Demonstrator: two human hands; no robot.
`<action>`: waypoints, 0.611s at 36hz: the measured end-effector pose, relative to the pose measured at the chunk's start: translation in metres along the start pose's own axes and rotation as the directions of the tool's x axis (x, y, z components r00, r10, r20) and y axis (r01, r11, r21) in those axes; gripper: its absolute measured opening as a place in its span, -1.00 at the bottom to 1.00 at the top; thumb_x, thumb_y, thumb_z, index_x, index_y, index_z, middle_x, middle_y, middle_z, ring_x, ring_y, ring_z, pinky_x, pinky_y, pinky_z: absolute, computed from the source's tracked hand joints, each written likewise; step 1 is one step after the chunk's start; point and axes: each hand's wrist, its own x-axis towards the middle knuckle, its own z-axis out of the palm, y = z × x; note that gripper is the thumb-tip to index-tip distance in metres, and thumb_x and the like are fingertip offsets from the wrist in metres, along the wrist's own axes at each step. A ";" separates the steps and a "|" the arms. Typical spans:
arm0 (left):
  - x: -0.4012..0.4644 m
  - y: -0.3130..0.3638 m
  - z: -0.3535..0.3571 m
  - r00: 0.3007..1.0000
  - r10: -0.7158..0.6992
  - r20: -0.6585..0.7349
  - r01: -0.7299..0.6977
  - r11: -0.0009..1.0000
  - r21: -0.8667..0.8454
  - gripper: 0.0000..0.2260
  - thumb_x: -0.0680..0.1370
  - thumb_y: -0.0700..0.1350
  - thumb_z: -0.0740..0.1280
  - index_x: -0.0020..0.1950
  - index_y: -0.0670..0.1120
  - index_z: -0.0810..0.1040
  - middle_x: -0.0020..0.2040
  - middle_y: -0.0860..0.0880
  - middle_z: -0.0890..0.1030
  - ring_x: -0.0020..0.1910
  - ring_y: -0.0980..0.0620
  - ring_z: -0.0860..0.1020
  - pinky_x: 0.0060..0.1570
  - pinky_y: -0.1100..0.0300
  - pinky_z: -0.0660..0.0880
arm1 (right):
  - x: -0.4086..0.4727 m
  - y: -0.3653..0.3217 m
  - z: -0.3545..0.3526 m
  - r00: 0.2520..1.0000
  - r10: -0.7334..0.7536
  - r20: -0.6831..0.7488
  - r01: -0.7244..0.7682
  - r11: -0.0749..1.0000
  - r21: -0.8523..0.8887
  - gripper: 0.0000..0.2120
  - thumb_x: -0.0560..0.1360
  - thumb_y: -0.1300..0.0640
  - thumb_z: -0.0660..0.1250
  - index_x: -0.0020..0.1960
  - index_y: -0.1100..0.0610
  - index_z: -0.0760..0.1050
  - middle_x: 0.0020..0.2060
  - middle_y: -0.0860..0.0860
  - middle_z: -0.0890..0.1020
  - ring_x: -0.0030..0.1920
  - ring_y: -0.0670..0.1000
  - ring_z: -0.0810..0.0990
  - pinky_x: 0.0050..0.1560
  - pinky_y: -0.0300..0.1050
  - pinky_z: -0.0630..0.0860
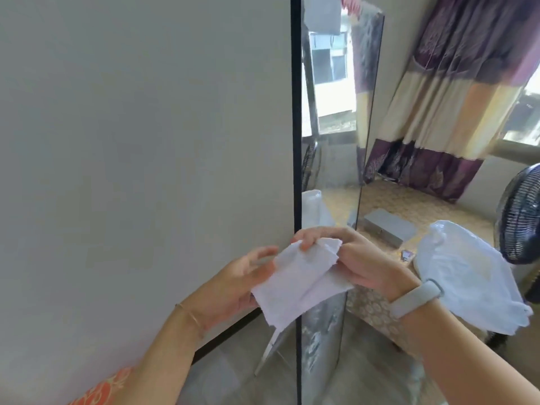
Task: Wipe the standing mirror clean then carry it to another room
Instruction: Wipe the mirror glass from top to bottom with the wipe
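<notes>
Head view, single frame. We see a tall standing mirror w/ thin black frame (297, 141), upright, its near edge running vertically thru centre of view; glass face angled to the right and reflecting a window, curtain and the bed. Mirror stands beside a plain grey-white wall (146, 141) on a grey tiled floor (233, 369); a slim metal support leg shows just left of the frame near the bottom.

Both hands are up in front of the mirror's lower part, sharing a white crumpled cloth (301, 276). Left hand (233, 285): under/behind the cloth's left side, fingers loosely curled round it, thin bracelet on wrist. Right hand (362, 258): fingers bent over the cloth's top edge and pinching it, pale grey band on wrist. Whether the cloth touches the glass: cannot tell.

Right of the mirror: bed w/ gold patterned cover (409, 206). On it a flat grey rectangular box (390, 228) and, nearer us, a white crinkled plastic bag (467, 273). Black wire-guard fan (523, 214) at the right edge. Purple, cream and orange curtain (455, 97) hangs behind the bed.
</notes>
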 end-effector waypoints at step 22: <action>0.135 0.134 0.052 0.654 0.754 -0.056 -0.322 0.344 0.882 -0.78 0.51 0.00 0.32 0.13 0.02 0.55 -0.09 0.03 0.51 -0.16 0.15 0.49 -0.19 0.47 0.40 | 0.045 -0.076 -0.080 0.964 -0.218 -0.151 0.249 0.941 0.229 -0.65 0.47 0.01 0.20 0.13 0.20 0.52 -0.07 0.09 0.65 -0.06 0.03 0.61 0.11 0.03 0.50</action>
